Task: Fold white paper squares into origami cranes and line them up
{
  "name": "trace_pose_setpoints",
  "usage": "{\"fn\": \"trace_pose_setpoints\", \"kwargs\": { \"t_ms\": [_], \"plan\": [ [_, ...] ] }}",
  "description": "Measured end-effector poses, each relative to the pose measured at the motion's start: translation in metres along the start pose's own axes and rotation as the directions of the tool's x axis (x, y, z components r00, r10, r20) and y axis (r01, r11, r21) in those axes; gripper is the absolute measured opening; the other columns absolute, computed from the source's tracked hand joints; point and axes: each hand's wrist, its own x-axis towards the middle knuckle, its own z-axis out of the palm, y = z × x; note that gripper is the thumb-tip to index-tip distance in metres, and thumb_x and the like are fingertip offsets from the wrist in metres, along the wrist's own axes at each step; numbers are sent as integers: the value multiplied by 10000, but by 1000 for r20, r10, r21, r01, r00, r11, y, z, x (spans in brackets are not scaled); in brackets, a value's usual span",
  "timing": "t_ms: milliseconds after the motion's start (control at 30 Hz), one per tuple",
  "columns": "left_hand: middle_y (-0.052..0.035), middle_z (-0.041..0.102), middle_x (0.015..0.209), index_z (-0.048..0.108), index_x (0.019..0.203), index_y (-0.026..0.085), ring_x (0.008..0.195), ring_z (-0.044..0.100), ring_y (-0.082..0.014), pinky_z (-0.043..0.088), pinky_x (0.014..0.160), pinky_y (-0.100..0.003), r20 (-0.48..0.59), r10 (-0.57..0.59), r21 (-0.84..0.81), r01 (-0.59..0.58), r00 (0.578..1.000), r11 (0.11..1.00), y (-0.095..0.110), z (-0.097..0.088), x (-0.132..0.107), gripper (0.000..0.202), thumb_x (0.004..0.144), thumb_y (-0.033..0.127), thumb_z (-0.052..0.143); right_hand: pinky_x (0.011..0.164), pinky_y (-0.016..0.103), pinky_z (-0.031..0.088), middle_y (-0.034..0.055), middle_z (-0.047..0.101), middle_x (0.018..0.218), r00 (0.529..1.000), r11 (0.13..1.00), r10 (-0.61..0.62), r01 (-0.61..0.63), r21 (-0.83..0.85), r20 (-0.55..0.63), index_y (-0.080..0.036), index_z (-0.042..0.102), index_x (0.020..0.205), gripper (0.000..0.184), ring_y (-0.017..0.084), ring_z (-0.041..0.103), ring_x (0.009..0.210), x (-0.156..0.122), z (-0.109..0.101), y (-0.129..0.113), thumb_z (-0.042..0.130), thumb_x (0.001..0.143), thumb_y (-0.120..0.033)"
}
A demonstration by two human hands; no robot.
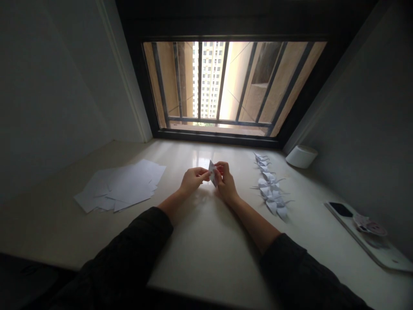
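Between my two hands is a small piece of folded white paper [211, 170], held upright above the white sill with a pointed tip showing at the top. My left hand [192, 179] pinches its left side between thumb and fingers. My right hand [226, 180] grips the right side, with fingers curled around it. The lower part of the fold is partly hidden by my fingers. To the left lies a loose pile of white paper sheets [129, 183]. On the right, several folded paper cranes [270, 187] stand close together in a row.
A white rounded object [301, 156] rests against the right wall. Nearer on the right lies a phone [364, 234] with a round pinkish piece on its back. A dark-framed window [213, 137] with bars closes off the far side. The sill's front edge runs below my forearms.
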Motion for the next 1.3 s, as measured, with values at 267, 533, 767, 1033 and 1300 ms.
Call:
{"fn": "trace_pose_setpoints", "kwargs": {
  "t_ms": [267,533,767,1033,1300],
  "plan": [
    [-76,697,746,602,851,129,704,673,-178,511,644,-272,-100,-147,-337,105,984,936,-1,2,3,360,630,368,756,705,324,485,46,659,921,1000,999,-25,26,23,-16,-229,616,910,259,190,602,802,2,-1,-4,660,722,-402],
    [-126,696,855,480,1118,133,780,679,-215,515,638,-280,-144,-119,-289,73,982,955,0,4,3,596,648,378,753,687,314,489,48,703,910,996,996,71,-68,64,-52,-236,701,887,239,192,628,800,2,-2,-4,651,731,-410],
    [-80,700,924,513,1224,215,851,659,-195,510,695,-269,-101,75,-209,-94,992,973,3,1,0,612,673,373,730,672,302,491,54,720,921,982,964,183,-171,201,-40,-228,718,870,292,198,644,803,5,-2,-1,685,686,-451],
    [-80,702,962,677,925,178,857,649,-186,508,711,-280,-89,171,-89,-178,981,980,4,0,0,326,705,418,678,693,321,507,53,730,836,969,910,247,-236,341,11,-217,727,815,289,209,659,792,6,-2,-3,722,640,-447],
    [-60,712,893,687,838,185,854,654,-190,499,779,-305,-131,253,1,-255,959,967,4,-1,-1,252,729,410,659,756,327,501,45,734,810,962,878,269,-261,402,38,-216,738,782,259,209,666,819,5,-3,-4,732,633,-427]
  ]
}}
